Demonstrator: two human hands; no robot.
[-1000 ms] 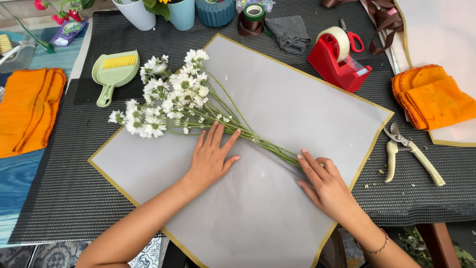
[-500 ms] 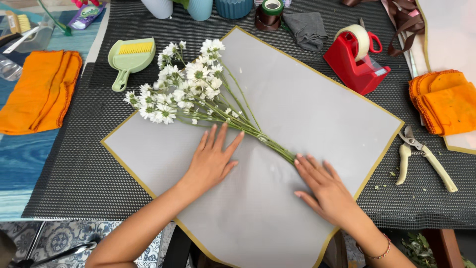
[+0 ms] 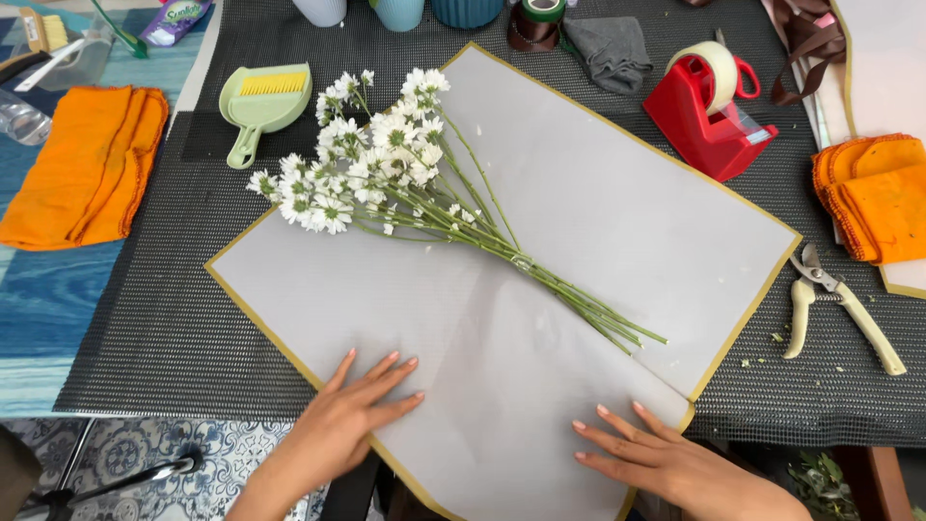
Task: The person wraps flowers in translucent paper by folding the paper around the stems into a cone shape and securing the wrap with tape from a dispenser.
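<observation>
A bunch of white daisies (image 3: 371, 164) with green stems (image 3: 569, 294) lies diagonally on grey wrapping paper (image 3: 598, 193) edged in gold. My left hand (image 3: 362, 400) rests flat on the paper's near left edge, fingers spread. My right hand (image 3: 656, 453) lies flat on the near corner of the paper, below the stem ends. Neither hand holds anything or touches the flowers.
A red tape dispenser (image 3: 714, 111) stands at the back right, pruning shears (image 3: 834, 309) lie to the right, orange cloths lie at far right (image 3: 873, 198) and far left (image 3: 87, 164). A green dustpan with brush (image 3: 260, 101), a ribbon roll (image 3: 535, 19), a grey cloth (image 3: 608, 48) and pots line the back.
Both hands have slid back toward me, from beside the stems to the paper's near edge. The view has shifted so the flowers sit farther from the hands.
</observation>
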